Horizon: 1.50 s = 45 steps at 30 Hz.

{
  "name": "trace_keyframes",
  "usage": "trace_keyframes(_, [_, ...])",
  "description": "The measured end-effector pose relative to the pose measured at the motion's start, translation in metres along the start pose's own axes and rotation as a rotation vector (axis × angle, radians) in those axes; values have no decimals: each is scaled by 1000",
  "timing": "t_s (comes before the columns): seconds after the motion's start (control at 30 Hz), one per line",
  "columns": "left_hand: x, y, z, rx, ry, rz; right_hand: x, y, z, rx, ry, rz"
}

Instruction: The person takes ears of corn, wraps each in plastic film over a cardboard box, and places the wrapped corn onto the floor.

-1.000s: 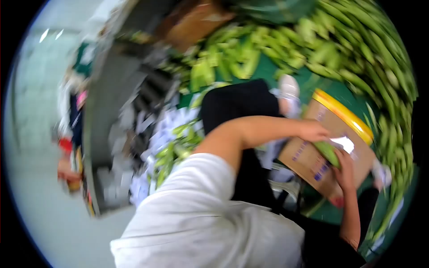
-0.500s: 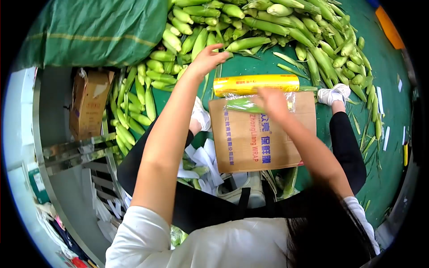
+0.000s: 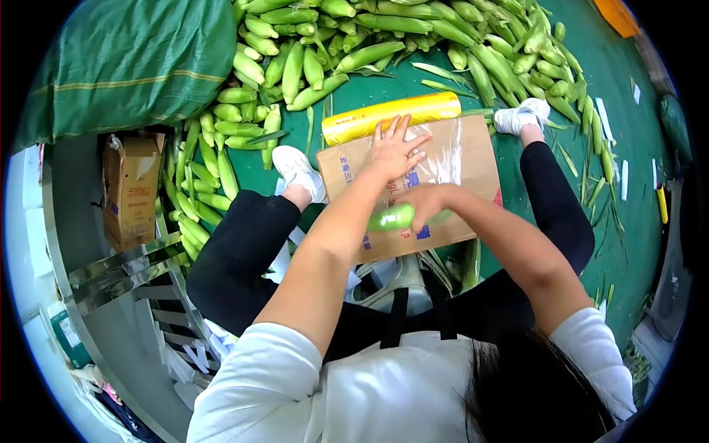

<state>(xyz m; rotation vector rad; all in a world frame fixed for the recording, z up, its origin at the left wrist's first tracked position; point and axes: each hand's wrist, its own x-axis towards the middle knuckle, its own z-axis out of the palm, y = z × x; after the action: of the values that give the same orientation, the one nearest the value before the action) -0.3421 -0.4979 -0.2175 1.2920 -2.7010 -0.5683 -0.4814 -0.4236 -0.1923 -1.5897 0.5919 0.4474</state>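
Note:
My left hand lies spread on the cardboard box, over clear plastic film that stretches down from the yellow roll of cling film. Closer to my body, my right hand is closed over a green ear of corn. One end of that ear shows to the left of my fingers; the rest is partly covered by the hand. Shiny film seems to lie around it. The box sits flat between my legs with blue print facing up.
A big heap of corn in husks spreads behind the roll and down the left side. At upper left bulges a green sack. An open cardboard carton stands below it on the left. Loose husk leaves and white strips litter the green floor.
My left hand has come down from beside the heap onto the film. My right hand and the ear of corn have shifted towards my body, with film now stretched behind them. The view has shifted.

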Motion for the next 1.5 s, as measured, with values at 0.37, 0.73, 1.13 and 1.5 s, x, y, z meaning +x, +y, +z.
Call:
trace_keyframes(0.37, [-124,10,12,-741,178,-78,-106,-27,107,1279,145,-98])
trace_keyframes(0.73, [-270,56,-238,-6,-30,-58,-67,-200,36,430,162,-345])
trace_keyframes(1.13, [-559,-93,-244,-1037,575,-1608,31,-219,-100,-181,1480,-366])
trace_keyframes(1.5, [-604,-260,-87,270,172,-1342,-57,7,37,304,1112,402])
